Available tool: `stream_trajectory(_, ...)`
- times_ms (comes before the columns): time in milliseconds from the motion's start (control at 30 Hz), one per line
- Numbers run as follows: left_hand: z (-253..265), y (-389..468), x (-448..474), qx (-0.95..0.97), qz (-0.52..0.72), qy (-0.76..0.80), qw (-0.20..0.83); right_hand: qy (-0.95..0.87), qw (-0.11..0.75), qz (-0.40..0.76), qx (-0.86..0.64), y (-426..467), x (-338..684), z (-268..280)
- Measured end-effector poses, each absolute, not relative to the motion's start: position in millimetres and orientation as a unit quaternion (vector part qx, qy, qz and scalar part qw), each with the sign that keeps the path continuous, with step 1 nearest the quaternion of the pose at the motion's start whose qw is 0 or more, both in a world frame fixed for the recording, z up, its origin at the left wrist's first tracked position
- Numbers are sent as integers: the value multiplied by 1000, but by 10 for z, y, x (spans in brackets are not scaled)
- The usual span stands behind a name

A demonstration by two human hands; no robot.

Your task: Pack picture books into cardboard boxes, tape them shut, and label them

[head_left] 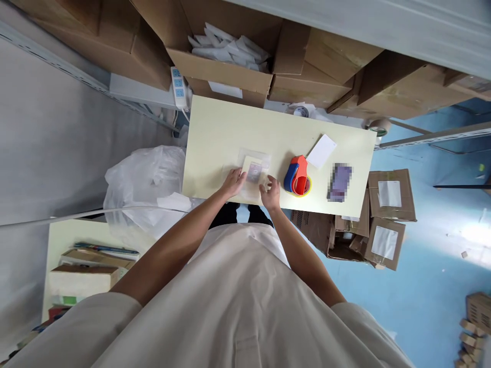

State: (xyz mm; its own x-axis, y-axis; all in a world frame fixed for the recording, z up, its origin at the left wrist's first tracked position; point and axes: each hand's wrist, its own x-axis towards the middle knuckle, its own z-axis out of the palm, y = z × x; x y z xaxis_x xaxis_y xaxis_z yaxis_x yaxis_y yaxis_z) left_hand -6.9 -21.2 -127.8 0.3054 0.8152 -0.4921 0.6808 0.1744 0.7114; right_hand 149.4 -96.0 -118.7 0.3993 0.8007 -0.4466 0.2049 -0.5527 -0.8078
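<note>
A clear plastic bag (256, 155) lies on the pale table, with a small flat cream packet (253, 169) bearing a purplish picture in it or under it; I cannot tell which. My left hand (235, 182) grips the left edge of the bag and packet, fingertips on the packet. At the lower right corner, my right hand (271, 193) has its fingers curled, with a gap between thumb and forefinger. To its right stands a red and blue tape dispenser (298, 176) with a yellow-edged roll. Beyond that lie a white card (322, 151) and a blurred purple phone-shaped object (340, 182).
Behind the table (218, 122) stands an open cardboard box (230, 66) of white packets, with more boxes beside it. A power strip (178, 87) hangs at the back left. Plastic sheeting (141, 179) bulges at the left edge. Cartons (387, 204) are stacked on the right.
</note>
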Motion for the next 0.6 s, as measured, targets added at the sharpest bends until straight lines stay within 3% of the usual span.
stream_trajectory(333, -1366, -432, 120, 482, 210, 594, 609, -252, 385, 528, -714, -834, 1871, -1083)
stream_trajectory(600, -1283, -299, 125, 436, 236, 569, 656, -407, 273, 567, -662, -450, 1496, -773)
